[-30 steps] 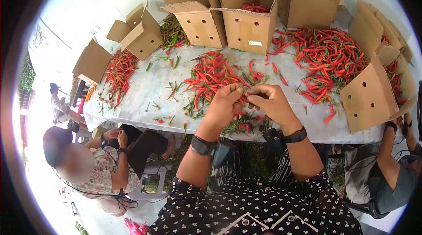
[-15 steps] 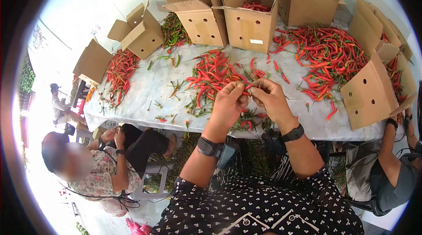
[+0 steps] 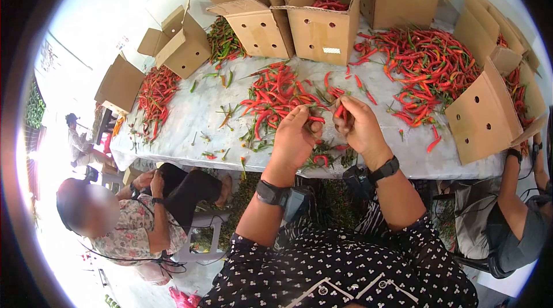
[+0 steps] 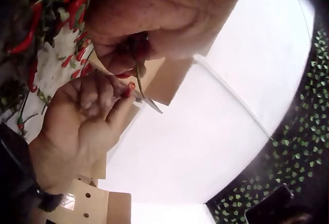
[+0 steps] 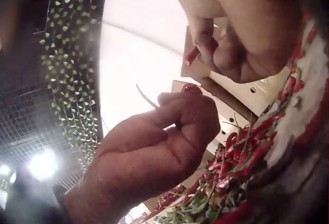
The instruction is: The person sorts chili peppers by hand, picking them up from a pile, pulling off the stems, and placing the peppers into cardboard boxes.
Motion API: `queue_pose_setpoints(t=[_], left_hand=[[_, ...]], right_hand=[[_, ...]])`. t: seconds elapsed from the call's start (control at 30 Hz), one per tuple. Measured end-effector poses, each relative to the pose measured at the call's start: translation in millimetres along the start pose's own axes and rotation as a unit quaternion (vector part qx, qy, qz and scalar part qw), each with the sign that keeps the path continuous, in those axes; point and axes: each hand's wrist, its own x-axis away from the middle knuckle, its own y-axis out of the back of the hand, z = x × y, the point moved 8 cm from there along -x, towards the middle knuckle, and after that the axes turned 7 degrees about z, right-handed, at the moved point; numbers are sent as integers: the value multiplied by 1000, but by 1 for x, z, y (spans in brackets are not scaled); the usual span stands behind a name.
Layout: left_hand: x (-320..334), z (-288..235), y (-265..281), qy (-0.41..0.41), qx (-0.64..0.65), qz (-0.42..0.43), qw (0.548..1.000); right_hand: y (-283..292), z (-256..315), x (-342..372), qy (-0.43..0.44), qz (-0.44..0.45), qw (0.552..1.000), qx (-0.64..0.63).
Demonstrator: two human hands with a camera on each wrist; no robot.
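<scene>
The left hand (image 3: 295, 140) grips a red chili (image 5: 191, 88) with a thin green stem (image 5: 147, 96) sticking out past the fingers. Most of that chili is hidden in the fist. A short way to its right, the right hand (image 3: 362, 130) pinches a piece of red chili (image 3: 340, 111) between thumb and fingers. The blunt, broken-looking end (image 4: 131, 86) of this piece faces the left hand in the left wrist view. Both hands are raised over the table's near side, just in front of a loose heap of red chilies (image 3: 277, 90).
Cardboard boxes (image 3: 322, 34) line the table's back, one holding red chilies. A bigger chili heap (image 3: 429, 69) lies right, beside another box (image 3: 481, 115). Stems and scraps (image 3: 227, 115) dot the white tabletop (image 3: 190, 118). A seated person (image 3: 144, 216) is left; another person's arm (image 3: 507, 181) is right.
The hands were together at the fingertips on a chili and have now drawn apart, with red chili showing at each. The right hand has turned more upright.
</scene>
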Motion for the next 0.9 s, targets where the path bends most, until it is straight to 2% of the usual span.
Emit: queue_pose_setpoints(t=[0.07,0.13,0.17,0.23,0.27,0.33,0.43,0.57,0.63,0.67,0.73,0.83,0.87,0.9], left_hand=[[-1,0,-3,1,5,14,1000],[-3,-3,-7,-14,-15,-11,1000],[-3,-3,-6,-13,-16,-12,1000],[-4,-3,-11,-10,-45,28,999],[-4,-2,-11,-10,-46,28,999],[-3,-6,-7,-24,-60,-23,998],[1,-9,-13,-36,-26,-44,998],[5,-12,-8,-54,-72,-42,995],[2,-15,-9,-77,-120,-7,990],[2,-14,-7,-77,-121,-7,990],[3,-17,-5,-65,-211,-32,975],[3,-15,-3,-50,-249,-32,967],[3,-15,-3,-49,-249,-33,967],[2,-10,-6,-34,-180,-3,983]], right_hand=[[0,-4,1,-23,-7,999,-23],[1,-18,5,-112,-41,993,22],[-2,-18,6,-112,-41,993,21],[-19,-12,8,-97,28,981,166],[-20,-9,9,-89,25,976,196],[-9,-12,4,-72,22,978,196],[-5,-6,3,-42,10,984,173],[-3,-4,3,-39,-5,990,136],[-4,-3,3,-34,-7,989,141],[-4,-2,3,-28,-7,989,147],[-6,1,4,-15,-3,988,155],[-9,5,5,2,-3,987,162],[-9,6,6,7,-8,987,161],[-7,5,5,6,-9,987,160]])
